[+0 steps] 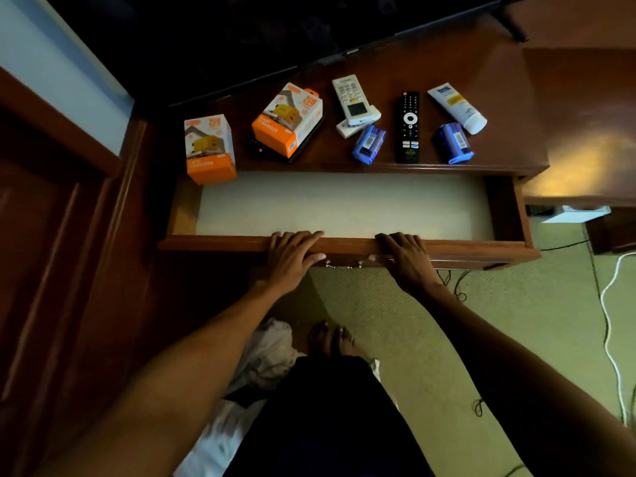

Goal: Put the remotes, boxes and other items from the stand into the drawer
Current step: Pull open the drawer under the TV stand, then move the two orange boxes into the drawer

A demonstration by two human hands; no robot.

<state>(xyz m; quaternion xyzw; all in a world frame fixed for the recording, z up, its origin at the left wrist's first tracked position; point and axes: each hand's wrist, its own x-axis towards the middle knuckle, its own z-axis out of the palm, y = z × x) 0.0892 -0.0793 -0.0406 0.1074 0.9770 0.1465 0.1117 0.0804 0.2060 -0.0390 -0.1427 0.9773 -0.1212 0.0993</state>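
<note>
The wooden drawer (pixel 347 243) stands pulled out, its pale lined bottom bare. My left hand (pixel 292 258) and my right hand (pixel 407 258) both grip its front edge, fingers curled over the rim. On the stand top behind it lie two orange-and-white charger boxes (pixel 210 149) (pixel 289 120), a white remote (pixel 351 99) resting on a second white remote, a black remote (pixel 409 127), two blue packets (pixel 369 143) (pixel 452 142) and a white tube (pixel 457 108). A dark remote (pixel 258 148) peeks out from under the right-hand box.
A dark television (pixel 241 39) stands at the back of the stand. A wooden door (pixel 51 235) is on the left. White and black cables (pixel 609 304) trail over the carpet on the right. White cloth (pixel 268 349) lies on the floor by my feet.
</note>
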